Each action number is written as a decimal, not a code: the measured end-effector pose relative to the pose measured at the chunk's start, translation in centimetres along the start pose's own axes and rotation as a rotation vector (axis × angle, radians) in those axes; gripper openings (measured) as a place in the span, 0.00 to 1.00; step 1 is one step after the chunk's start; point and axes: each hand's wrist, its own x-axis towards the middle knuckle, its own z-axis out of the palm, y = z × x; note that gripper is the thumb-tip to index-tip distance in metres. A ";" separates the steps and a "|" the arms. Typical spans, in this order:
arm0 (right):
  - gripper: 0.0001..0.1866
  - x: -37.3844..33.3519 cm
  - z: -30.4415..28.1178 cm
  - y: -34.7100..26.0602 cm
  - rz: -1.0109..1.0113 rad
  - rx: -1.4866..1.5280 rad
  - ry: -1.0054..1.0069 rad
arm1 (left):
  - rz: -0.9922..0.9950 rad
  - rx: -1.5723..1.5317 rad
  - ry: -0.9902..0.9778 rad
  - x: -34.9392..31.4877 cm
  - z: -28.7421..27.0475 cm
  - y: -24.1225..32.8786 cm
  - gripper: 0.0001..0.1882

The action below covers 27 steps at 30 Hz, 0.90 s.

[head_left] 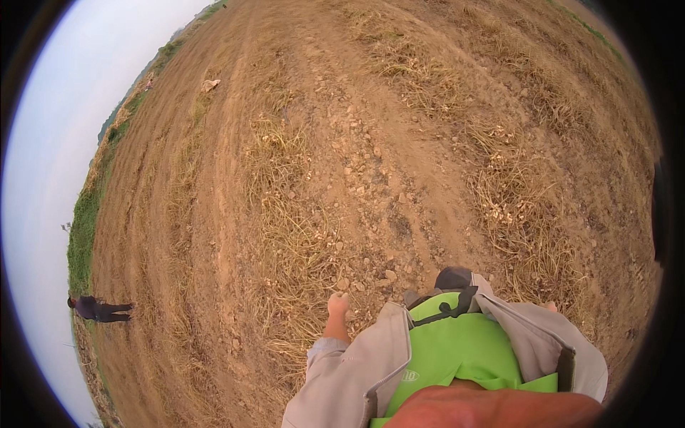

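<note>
My left hand hangs beside my body with its fingers curled into a fist, and nothing shows sticking out of it. Close to it lies a row of dry, straw-coloured plants; the hand appears to be above the row's edge, not gripping it. Of my right hand just a small bit shows past my beige sleeve, so its fingers are hidden. On that side runs another row of dried plants, with pale pods that look like peanuts among the stems.
Between the two rows is a strip of brown soil strewn with stones and clods. Far off at the left stands a person in dark clothes. A pale sack-like bundle lies farther up the field. Green growth borders the field.
</note>
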 end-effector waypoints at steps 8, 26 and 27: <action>0.16 -3.4 7.0 -19.2 -0.311 -0.161 -0.152 | -0.100 0.084 -0.086 11.2 -1.5 3.7 0.21; 0.11 -20.7 13.0 -92.0 -1.170 0.216 -0.058 | -0.290 0.240 -0.200 25.9 -6.8 18.6 0.15; 0.12 -21.2 13.6 -93.9 -1.193 0.198 -0.059 | -0.295 0.255 -0.212 27.4 -7.2 19.2 0.15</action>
